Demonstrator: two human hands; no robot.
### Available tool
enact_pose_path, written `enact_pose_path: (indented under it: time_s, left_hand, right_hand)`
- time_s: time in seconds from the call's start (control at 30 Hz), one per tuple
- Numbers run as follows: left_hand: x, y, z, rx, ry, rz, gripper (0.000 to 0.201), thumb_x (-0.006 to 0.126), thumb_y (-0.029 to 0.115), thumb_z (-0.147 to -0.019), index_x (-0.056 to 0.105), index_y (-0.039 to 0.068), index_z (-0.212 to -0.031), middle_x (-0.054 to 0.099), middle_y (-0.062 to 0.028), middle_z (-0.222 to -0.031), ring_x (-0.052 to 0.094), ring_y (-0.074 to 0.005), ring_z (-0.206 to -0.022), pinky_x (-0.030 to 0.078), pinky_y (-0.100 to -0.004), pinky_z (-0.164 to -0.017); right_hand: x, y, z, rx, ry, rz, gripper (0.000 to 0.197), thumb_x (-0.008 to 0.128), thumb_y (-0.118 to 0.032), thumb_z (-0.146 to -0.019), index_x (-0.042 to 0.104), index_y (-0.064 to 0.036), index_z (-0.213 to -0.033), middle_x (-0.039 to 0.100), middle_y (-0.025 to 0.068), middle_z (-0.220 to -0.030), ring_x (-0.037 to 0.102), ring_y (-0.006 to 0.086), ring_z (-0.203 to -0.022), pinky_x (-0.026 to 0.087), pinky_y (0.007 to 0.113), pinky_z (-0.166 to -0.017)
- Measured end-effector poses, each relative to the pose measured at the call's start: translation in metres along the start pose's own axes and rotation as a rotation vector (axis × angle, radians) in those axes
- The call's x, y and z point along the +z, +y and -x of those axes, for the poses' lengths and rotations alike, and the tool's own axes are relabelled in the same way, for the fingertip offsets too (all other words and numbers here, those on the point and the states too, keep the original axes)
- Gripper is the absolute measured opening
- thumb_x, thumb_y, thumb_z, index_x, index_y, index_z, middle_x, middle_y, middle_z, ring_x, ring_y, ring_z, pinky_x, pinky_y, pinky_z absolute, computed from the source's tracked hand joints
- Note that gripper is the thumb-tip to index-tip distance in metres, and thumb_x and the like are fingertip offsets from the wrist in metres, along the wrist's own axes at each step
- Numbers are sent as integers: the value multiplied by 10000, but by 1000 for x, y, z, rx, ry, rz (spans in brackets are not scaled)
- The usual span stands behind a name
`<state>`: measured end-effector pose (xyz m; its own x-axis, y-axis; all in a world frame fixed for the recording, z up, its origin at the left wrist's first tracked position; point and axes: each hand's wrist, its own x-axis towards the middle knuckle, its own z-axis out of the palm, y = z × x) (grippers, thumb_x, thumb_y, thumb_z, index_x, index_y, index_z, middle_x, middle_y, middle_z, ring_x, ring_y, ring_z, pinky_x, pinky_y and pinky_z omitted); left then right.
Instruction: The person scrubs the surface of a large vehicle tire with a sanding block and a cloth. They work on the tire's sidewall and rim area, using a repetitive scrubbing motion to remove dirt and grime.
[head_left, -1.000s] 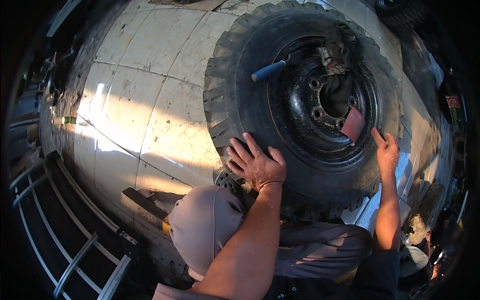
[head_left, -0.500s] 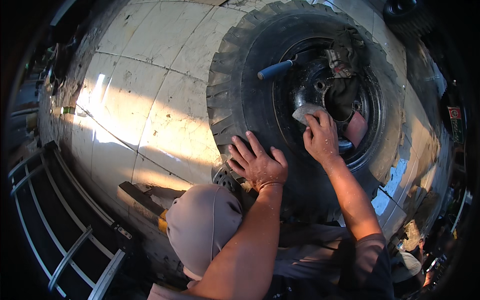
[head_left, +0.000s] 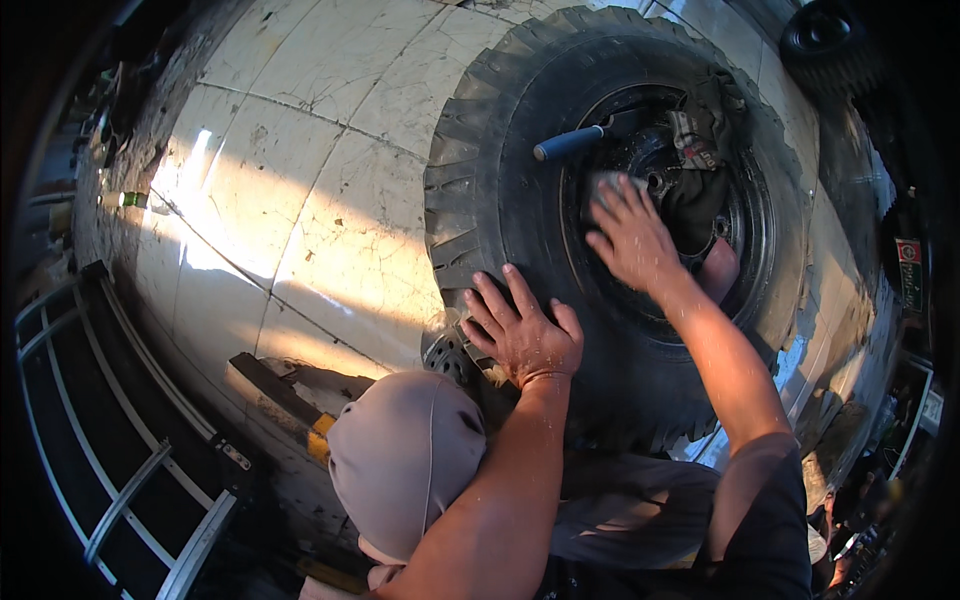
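A large tyre [head_left: 530, 190] with chunky tread lies flat on the floor, its black wheel rim [head_left: 668, 318] facing up. My left hand [head_left: 527, 335] rests on the tyre's near-left sidewall, fingers spread. Over the rim's left part, my right hand [head_left: 635, 238] presses a grey piece of what looks like sandpaper [head_left: 603, 186], mostly hidden under its slightly blurred fingers. A pinkish sheet [head_left: 720, 270] sits in the rim beside my right wrist. Dark cloth [head_left: 697, 140] hangs over the rim's far side into the centre. A blue-handled tool [head_left: 568, 143] lies across the rim's upper-left edge.
A rounded form in grey-beige cloth [head_left: 405, 460] is beside my left forearm, with a perforated black shoe [head_left: 447, 355] ahead of it. A wooden block [head_left: 270, 392] lies left of it. Metal-framed black panels [head_left: 120, 430] stand lower left. Another tyre [head_left: 825, 45] is far right.
My right hand has slid up and slightly left across the rim with the grey piece, its fingers now flatter over it. My left hand stays on the tyre. The view has shifted slightly.
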<state>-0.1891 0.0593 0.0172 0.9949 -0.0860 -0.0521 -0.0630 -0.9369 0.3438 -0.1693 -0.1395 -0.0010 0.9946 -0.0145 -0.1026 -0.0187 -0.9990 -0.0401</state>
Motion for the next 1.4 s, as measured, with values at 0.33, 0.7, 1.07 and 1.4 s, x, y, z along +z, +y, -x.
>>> enact_pose_path:
  time_s: [0.33,0.7,1.07,1.4]
  left_hand:
    - [0,1,3,31,36,13,776,564,329,-797,335,63,-1489,225,-248,-1559,194,-449,-1438,103,-618,-1137]
    - [5,1,4,46,41,31,773,568,346,-802,343,77,-1491,197,-245,-1565,169,-463,-1440,104,-645,-1126]
    - [2,-6,3,24,22,22,761,566,338,-806,350,74,-1486,187,-246,-1569,163,-462,-1442,96,-646,-1127]
    - [4,1,4,39,29,13,771,571,345,-805,340,76,-1489,195,-253,-1564,178,-467,-1437,117,-651,-1119]
  right_hand:
    - [-10,9,-11,128,56,-12,428,515,-364,-968,585,-112,-1306,405,115,-1503,276,352,-1439,280,518,-1147]
    - [-4,35,-34,131,105,30,369,518,-307,-965,599,-110,-1266,485,69,-1432,350,287,-1401,285,497,-1142]
    - [-11,-30,71,12,-21,-67,361,534,-317,-958,627,-98,-1229,457,65,-1465,325,306,-1415,278,496,-1149]
    - [13,-3,-21,291,240,-14,399,485,-263,-980,541,-78,-1330,400,102,-1502,307,343,-1421,270,527,-1147]
